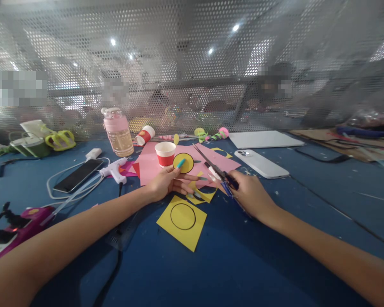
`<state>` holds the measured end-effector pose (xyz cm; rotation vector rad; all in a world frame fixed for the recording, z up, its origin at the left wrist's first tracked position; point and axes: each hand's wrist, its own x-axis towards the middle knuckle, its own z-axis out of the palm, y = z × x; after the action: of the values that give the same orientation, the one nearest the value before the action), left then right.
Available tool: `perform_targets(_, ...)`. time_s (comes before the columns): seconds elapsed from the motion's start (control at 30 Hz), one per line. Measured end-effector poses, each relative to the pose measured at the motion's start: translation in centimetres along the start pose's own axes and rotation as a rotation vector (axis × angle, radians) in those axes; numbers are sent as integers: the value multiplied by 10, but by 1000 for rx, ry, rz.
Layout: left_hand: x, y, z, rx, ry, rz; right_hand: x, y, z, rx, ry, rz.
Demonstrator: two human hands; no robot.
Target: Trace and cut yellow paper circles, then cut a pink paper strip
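My left hand pinches a yellow paper circle with a black outline, its thumb lying across the face. In my right hand is a pair of scissors, blades pointing up and left, apart from the circle. Below my left fingers lies a yellow paper square with a black circle drawn on it. Yellow offcuts rest between the hands. Just behind the yellow circle, a red and white paper cup stands upright on pink paper sheets.
A drink bottle and a tipped paper cup stand at the back. A hot glue gun, a black phone and a power strip lie left. To the right are a white phone and a white flat slab.
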<state>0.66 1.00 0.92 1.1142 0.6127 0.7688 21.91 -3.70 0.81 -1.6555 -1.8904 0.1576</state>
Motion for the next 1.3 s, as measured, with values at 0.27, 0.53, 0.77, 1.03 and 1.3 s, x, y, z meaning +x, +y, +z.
perform_targets(0.27,1,0,-2,-10,-5,-17,-1,0,0,-5,3,-1)
perform_targets(0.53,2,-2,-5,3,-35,-21,0,1,1,21,38,-25)
perform_targets(0.77,3,-3,-5,-6,-47,1,-1,2,1,16,31,-17)
perform_targets(1.03,0,0,1,9,7,-10,-1,-2,-1,23,14,-22)
perform_targets(1.3,0,0,5,65,105,-23,-3,-1,1,11,38,-44)
